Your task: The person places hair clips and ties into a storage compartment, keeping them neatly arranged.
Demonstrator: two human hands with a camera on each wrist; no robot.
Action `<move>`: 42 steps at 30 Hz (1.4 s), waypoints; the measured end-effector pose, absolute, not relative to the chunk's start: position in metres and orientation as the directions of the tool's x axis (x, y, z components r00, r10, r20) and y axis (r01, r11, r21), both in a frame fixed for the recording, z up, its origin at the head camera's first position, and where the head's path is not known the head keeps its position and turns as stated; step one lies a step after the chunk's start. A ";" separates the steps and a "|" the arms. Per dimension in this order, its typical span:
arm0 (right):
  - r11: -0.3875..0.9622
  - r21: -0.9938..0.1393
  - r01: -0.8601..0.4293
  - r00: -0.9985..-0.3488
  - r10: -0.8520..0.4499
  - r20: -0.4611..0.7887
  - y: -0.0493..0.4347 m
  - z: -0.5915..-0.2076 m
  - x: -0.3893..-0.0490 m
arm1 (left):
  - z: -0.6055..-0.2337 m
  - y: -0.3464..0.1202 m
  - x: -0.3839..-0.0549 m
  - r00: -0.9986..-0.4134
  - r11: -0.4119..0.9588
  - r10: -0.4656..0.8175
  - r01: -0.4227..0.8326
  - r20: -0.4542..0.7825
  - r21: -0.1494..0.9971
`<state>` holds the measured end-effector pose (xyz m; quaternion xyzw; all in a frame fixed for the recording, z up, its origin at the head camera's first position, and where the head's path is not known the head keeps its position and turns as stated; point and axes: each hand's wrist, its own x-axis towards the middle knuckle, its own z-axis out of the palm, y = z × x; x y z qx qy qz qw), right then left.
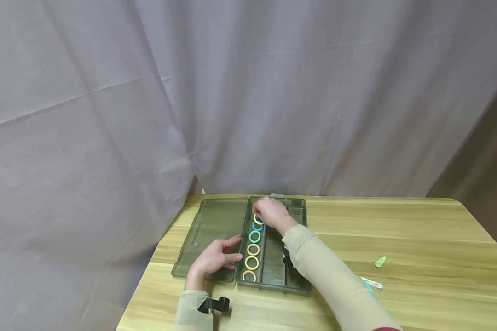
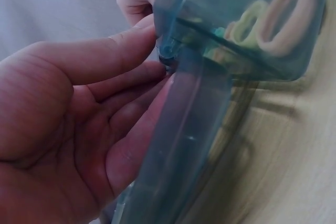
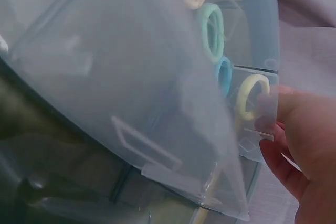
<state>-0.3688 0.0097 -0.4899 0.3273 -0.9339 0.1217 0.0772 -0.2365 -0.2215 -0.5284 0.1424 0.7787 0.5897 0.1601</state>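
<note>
A translucent grey organizer box point(image 1: 273, 266) lies open on the table, its lid point(image 1: 219, 216) folded out to the left. Down its left compartment runs a row of coloured hair ties, including a green hair tie point(image 1: 254, 236) and a blue hair tie point(image 3: 224, 76). My right hand point(image 1: 271, 212) reaches into the far end of that compartment, fingertips at a yellow hair tie point(image 3: 253, 97) that it pinches; this tie overlaps the blue one in the head view. My left hand point(image 1: 215, 257) rests over the lid, thumb and fairly straight fingers point(image 2: 126, 51) touching the box's hinge side.
To the right of the box lie a green snap hair clip point(image 1: 380, 262), a white hair clip point(image 1: 372, 282) and a blue clip point(image 1: 370, 289), partly hidden by the right sleeve. A grey curtain point(image 1: 273, 92) hangs behind the wooden table point(image 1: 418, 239).
</note>
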 end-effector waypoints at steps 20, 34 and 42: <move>0.749 -0.109 -0.653 -0.747 -0.614 0.255 0.020 -0.499 -0.393 | -0.529 -0.214 -0.232 -0.916 0.243 0.394 0.023 -0.077 0.970; 0.661 -0.111 -0.743 -0.662 -0.699 0.270 0.033 -0.492 -0.399 | -0.529 -0.211 -0.226 -0.918 0.240 0.386 0.011 -0.085 0.971; 0.668 -0.132 -0.732 -0.672 -0.678 0.298 0.040 -0.492 -0.394 | -0.528 -0.208 -0.227 -0.912 0.248 0.399 0.007 -0.096 0.969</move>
